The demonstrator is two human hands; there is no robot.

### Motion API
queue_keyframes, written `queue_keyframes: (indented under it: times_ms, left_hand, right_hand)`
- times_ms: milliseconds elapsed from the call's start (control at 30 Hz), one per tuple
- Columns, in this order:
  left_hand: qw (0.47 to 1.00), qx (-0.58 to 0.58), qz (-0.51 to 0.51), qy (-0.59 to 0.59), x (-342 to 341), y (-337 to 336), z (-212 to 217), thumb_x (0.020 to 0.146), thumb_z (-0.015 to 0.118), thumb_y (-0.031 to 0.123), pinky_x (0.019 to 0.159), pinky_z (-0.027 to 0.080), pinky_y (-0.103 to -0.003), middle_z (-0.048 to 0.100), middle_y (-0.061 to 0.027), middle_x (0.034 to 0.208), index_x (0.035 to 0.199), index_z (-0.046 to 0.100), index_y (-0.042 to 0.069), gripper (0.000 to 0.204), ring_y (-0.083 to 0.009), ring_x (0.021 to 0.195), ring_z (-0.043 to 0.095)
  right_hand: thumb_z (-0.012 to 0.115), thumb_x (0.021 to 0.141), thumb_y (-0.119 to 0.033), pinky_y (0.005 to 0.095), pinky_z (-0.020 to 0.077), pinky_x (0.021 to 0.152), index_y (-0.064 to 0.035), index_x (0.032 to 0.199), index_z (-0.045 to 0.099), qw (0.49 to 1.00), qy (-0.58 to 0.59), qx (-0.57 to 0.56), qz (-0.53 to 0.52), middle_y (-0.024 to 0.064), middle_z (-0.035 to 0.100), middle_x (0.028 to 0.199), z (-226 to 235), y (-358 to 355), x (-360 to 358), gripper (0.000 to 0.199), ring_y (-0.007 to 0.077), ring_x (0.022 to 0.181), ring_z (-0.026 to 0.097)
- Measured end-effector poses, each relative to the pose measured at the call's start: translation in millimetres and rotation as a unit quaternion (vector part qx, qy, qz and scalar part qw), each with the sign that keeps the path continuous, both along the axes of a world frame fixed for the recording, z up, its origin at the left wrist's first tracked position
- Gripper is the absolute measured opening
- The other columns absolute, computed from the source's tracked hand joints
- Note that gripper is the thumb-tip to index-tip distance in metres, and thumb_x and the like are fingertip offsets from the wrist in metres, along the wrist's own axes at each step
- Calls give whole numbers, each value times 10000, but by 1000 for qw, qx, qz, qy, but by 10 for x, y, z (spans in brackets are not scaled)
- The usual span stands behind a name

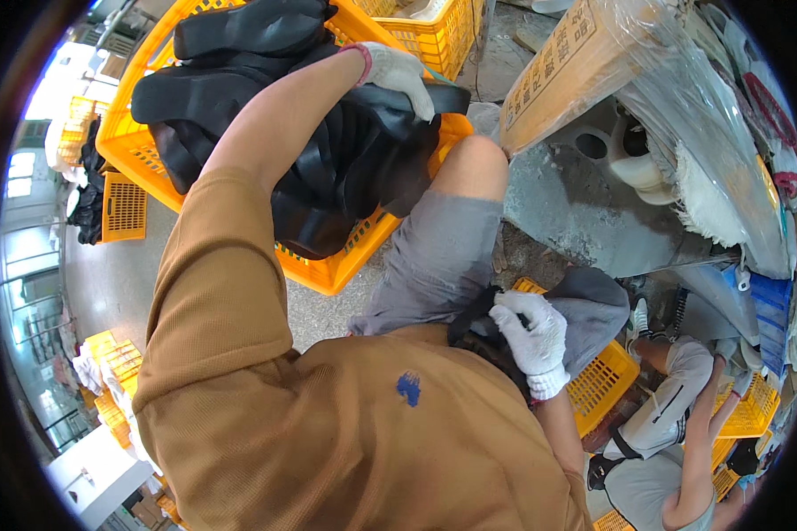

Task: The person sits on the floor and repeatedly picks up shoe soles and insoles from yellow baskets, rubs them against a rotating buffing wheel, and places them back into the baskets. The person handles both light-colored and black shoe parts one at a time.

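A large yellow plastic crate (332, 276) at the upper left is heaped with glossy black shoe-shaped pieces (217, 88). My left hand (397, 78), in a white knit glove, reaches across the heap. Its fingers curl over the edge of a black shoe-shaped piece (447, 97) at the crate's right side; the palm side is hidden. My right hand (533, 334), also gloved in white, is held at my lap with bent fingers. Their tips close on a dark black piece (471, 320), partly hidden behind my shirt, whose kind I cannot make out.
A plastic-wrapped carton (553, 71) and a grey sheet-like surface (584, 199) with white rounded parts (642, 168) stand on the right. Another yellow crate (607, 389) lies by my right knee. A co-worker (673, 442) sits at the lower right. More yellow crates (124, 208) stand left.
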State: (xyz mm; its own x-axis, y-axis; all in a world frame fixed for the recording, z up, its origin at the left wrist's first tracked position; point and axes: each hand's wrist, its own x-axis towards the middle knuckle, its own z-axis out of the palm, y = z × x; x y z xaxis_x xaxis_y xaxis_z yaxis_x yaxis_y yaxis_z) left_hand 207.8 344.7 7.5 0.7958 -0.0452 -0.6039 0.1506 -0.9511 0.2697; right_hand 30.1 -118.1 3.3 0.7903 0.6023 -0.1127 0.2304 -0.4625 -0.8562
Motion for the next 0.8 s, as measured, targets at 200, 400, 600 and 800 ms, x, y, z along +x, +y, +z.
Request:
queue_keyframes:
  times_ms: [200, 400, 600, 800]
  left_hand:
    - [762, -479, 329, -286, -833, 202, 1130, 1017, 689, 327, 896, 613, -466, 794, -165, 1127, 1301, 745, 166, 331, -428, 952, 734]
    - [415, -755, 389, -326, -2038, -1872, 1027, 1093, 463, 669, 1166, 502, -461, 685, -121, 1345, 1445, 587, 82, 696, -274, 1286, 647]
    - [327, -845, 379, 190, -1384, -3274, -176, 1022, 670, 553, 1090, 565, -576, 700, -203, 1331, 1453, 584, 84, 643, -378, 1178, 707]
    - [303, -830, 415, 215, -968, -4012, -759, 968, 684, 444, 1127, 544, -567, 667, -238, 1405, 1482, 572, 22, 674, -418, 1242, 689]
  right_hand:
    - [864, 903, -159, 398, 590, 985, -22, 1137, 805, 992, 32, -26, -122, 172, 810, 1146, -168, -182, -257, 278, 306, 1085, 776]
    - [905, 812, -221, 495, 515, 1133, 3, 1403, 672, 937, -324, 88, -94, 231, 676, 1443, 337, -110, -211, 674, 435, 1324, 655]
    - [866, 859, -267, 498, 428, 1232, -29, 1388, 704, 990, -99, 55, -82, 229, 639, 1500, 725, -1018, -466, 602, 444, 1459, 557]
    - [756, 934, -80, 533, 608, 1010, -42, 1557, 501, 713, 309, 364, -514, 192, 646, 1447, 174, -1261, -613, 674, 351, 1300, 660]
